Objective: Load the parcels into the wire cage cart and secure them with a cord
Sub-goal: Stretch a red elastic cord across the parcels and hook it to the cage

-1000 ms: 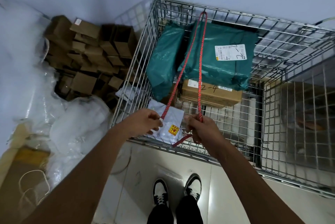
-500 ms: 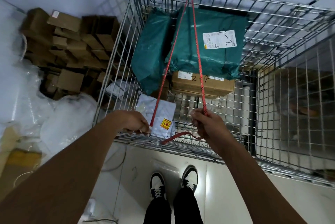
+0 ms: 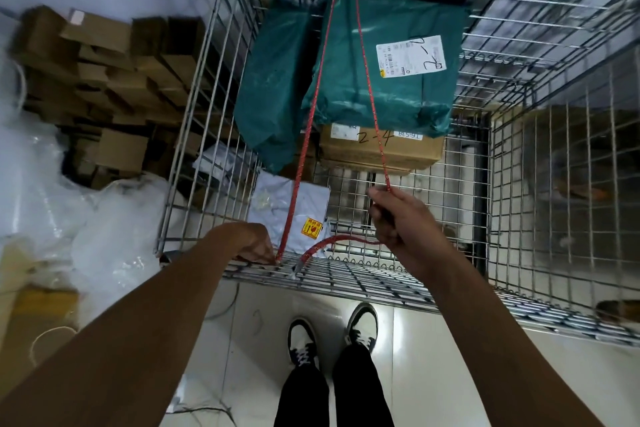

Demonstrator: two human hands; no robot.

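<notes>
Since the parcels already sit inside the wire cage cart (image 3: pixel 194 136), what matters now is the red cord (image 3: pixel 367 80), and it looks thin, soft and limp wherever it is not drawn tight. It loops over a wire at the top of the far wall and comes back toward the person in two strands, passing over the big green bag parcel (image 3: pixel 384 80) and the cardboard box (image 3: pixel 381 153) under it. The left hand (image 3: pixel 254 246) is down at the near rim, fingers closed small around the end of the left strand right where it meets the wire. The right hand (image 3: pixel 398 219) is held up inside the cart, closed on the right strand, with the loose tail curving out below it to a frayed-looking end lying on the rim. I would judge the braided surface gives decent grip, so it should hold a knot without slipping much. The green bags look soft and would give under a tight line; the box looks stiffer. The grey mailer (image 3: pixel 294 208) with its yellow sticker lies flat on the floor mesh below the cord. Taking hold close to the rim seems the sensible place for tying.
</notes>
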